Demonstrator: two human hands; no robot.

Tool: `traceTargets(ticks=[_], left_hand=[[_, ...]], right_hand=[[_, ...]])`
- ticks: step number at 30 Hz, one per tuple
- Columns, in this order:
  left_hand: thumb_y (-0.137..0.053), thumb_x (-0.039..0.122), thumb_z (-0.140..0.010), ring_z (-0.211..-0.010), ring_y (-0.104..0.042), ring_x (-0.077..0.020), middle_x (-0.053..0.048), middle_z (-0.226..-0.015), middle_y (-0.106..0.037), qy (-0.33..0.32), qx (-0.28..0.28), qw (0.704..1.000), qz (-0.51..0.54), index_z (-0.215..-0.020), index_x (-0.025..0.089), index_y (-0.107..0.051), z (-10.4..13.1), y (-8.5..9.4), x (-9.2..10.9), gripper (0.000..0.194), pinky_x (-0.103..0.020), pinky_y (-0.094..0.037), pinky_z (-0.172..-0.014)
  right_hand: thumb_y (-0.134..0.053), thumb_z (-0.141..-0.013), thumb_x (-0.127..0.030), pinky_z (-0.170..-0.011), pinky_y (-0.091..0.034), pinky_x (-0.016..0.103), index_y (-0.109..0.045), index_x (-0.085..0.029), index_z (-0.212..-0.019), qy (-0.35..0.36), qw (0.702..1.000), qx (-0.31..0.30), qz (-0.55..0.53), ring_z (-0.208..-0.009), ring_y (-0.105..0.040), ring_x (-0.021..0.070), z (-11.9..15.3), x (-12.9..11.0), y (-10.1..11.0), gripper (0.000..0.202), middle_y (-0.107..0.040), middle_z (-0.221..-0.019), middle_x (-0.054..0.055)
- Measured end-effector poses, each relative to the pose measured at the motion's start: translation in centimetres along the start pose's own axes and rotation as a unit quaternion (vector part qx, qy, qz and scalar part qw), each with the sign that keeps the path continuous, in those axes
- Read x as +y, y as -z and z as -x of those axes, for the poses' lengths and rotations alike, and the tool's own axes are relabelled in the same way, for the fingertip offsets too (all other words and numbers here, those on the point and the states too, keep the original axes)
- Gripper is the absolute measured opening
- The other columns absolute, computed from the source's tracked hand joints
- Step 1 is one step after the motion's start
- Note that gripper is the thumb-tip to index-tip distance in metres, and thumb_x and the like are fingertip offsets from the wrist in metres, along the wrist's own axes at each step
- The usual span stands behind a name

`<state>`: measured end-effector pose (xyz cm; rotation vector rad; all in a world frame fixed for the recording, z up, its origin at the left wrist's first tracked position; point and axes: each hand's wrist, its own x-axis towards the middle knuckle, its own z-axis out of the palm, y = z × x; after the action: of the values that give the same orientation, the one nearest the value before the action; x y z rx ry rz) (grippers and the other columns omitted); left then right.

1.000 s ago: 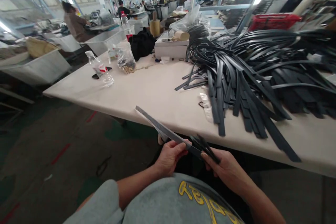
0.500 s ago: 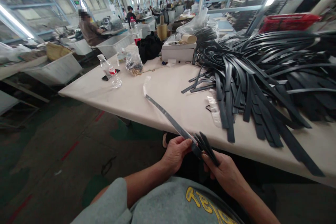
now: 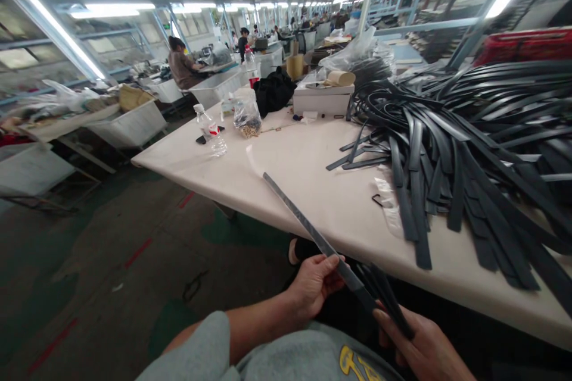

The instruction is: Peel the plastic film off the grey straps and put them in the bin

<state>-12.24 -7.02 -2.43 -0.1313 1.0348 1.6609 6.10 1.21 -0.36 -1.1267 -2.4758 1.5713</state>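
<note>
My left hand (image 3: 315, 286) pinches a long black strap (image 3: 304, 220) between thumb and fingers. From that pinch the strap runs forward over the table edge, and a clear film strip (image 3: 254, 161) extends past its far end. At the lower right, my right hand (image 3: 415, 333) grips the strap's near part together with a bunch of black straps (image 3: 384, 294). A large pile of black straps (image 3: 447, 172) covers the right side of the table. Beside the pile lie a small black buckle (image 3: 378, 199) and a clear plastic piece (image 3: 389, 205).
The pale table (image 3: 192, 172) holds a plastic bottle (image 3: 209, 130), a bag of small metal parts (image 3: 247, 116), a black bag (image 3: 274, 90) and a white box (image 3: 322, 99). White bins (image 3: 129, 125) stand at left. A person (image 3: 181, 65) sits farther back.
My hands have moved farther apart along the strap, the right one toward the lower right. The camera view has shifted, so the table's contents sit differently in the picture.
</note>
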Motion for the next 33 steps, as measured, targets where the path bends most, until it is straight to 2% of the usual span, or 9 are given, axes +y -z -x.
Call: traceTargets(ticks=[2,4,7,10,15,21,27,29,33], left_hand=[[-0.088,0.039,-0.058,-0.072,-0.066,-0.0144,-0.007,-0.082,-0.074,-0.017,0.005,1.0,-0.003,-0.081,0.014,-0.074,-0.1,-0.1,0.3,0.037,-0.024,-0.049,-0.067],[-0.088,0.039,-0.057,-0.071,-0.065,-0.0139,-0.006,-0.081,-0.073,-0.026,-0.001,1.0,-0.017,-0.081,0.013,-0.074,0.2,-0.3,0.0,0.037,-0.024,-0.049,-0.067],[-0.088,0.037,-0.059,-0.065,-0.062,-0.0127,-0.006,-0.074,-0.07,-0.024,-0.041,0.997,-0.054,-0.078,0.011,-0.074,0.8,-0.9,-0.7,0.035,-0.024,-0.048,-0.065],[-0.086,0.035,-0.061,-0.069,-0.063,-0.0142,-0.008,-0.077,-0.071,-0.062,-0.07,0.994,-0.06,-0.079,0.009,-0.075,0.8,-1.3,-0.2,0.033,-0.027,-0.05,-0.071],[-0.089,0.037,-0.056,-0.075,-0.064,-0.0152,-0.008,-0.08,-0.073,-0.13,0.0,0.991,-0.025,-0.079,0.011,-0.076,0.0,-0.9,2.0,0.037,-0.026,-0.05,-0.074],[-0.085,0.034,-0.063,-0.073,-0.063,-0.0154,-0.009,-0.081,-0.072,-0.048,-0.106,0.988,-0.1,-0.082,0.009,-0.077,0.5,-1.2,-0.2,0.032,-0.029,-0.05,-0.075],[-0.086,0.036,-0.062,-0.079,-0.063,-0.0162,-0.009,-0.085,-0.072,-0.082,-0.052,0.992,-0.086,-0.08,0.011,-0.077,0.2,-1.0,1.2,0.032,-0.027,-0.049,-0.078],[-0.085,0.035,-0.063,-0.078,-0.063,-0.0157,-0.009,-0.084,-0.072,-0.066,-0.065,0.991,-0.093,-0.08,0.01,-0.077,0.3,-1.0,1.0,0.031,-0.027,-0.049,-0.077],[-0.083,0.031,-0.067,-0.072,-0.062,-0.0144,-0.007,-0.079,-0.07,-0.033,-0.134,0.985,-0.105,-0.081,0.01,-0.076,0.9,-1.3,-0.5,0.027,-0.028,-0.049,-0.076]], right_hand=[[-0.039,-0.087,-0.067,-0.045,-0.042,0.025,-0.054,-0.022,-0.063,0.002,1.0,-0.019,-0.004,-0.047,-0.054,0.0164,0.3,0.3,-0.1,0.053,-0.058,-0.055,0.001],[-0.038,-0.088,-0.066,-0.043,-0.041,0.025,-0.053,-0.023,-0.061,0.009,1.0,-0.008,0.004,-0.045,-0.052,0.0158,0.1,0.0,-0.1,0.053,-0.056,-0.053,0.001],[-0.039,-0.089,-0.064,-0.045,-0.041,0.025,-0.053,-0.023,-0.063,0.033,0.999,0.021,0.024,-0.046,-0.052,0.0157,-0.9,-1.5,-0.1,0.051,-0.056,-0.054,0.0],[-0.039,-0.089,-0.064,-0.048,-0.043,0.025,-0.057,-0.022,-0.069,0.04,0.999,0.025,0.018,-0.049,-0.056,0.016,-1.7,-2.7,0.1,0.05,-0.06,-0.058,0.001],[-0.038,-0.087,-0.068,-0.046,-0.043,0.024,-0.059,-0.021,-0.067,0.01,1.0,-0.009,-0.01,-0.048,-0.058,0.0161,-1.0,-2.0,0.3,0.055,-0.064,-0.059,0.002],[-0.041,-0.087,-0.067,-0.046,-0.043,0.024,-0.057,-0.022,-0.066,0.019,0.999,0.035,-0.023,-0.046,-0.056,0.0156,-1.3,-2.7,0.0,0.052,-0.06,-0.055,0.0],[-0.04,-0.087,-0.067,-0.047,-0.043,0.024,-0.058,-0.021,-0.065,0.006,1.0,-0.007,-0.022,-0.05,-0.057,0.0159,-0.5,-1.2,0.7,0.053,-0.062,-0.059,0.002],[-0.04,-0.088,-0.066,-0.046,-0.042,0.023,-0.056,-0.021,-0.065,0.0,1.0,0.002,-0.025,-0.048,-0.055,0.0151,-0.3,-1.0,0.7,0.053,-0.06,-0.057,0.001],[-0.044,-0.088,-0.064,-0.046,-0.041,0.023,-0.059,-0.021,-0.071,0.019,0.999,0.024,-0.039,-0.046,-0.054,0.0143,-0.8,-1.8,0.3,0.049,-0.059,-0.057,-0.001]])
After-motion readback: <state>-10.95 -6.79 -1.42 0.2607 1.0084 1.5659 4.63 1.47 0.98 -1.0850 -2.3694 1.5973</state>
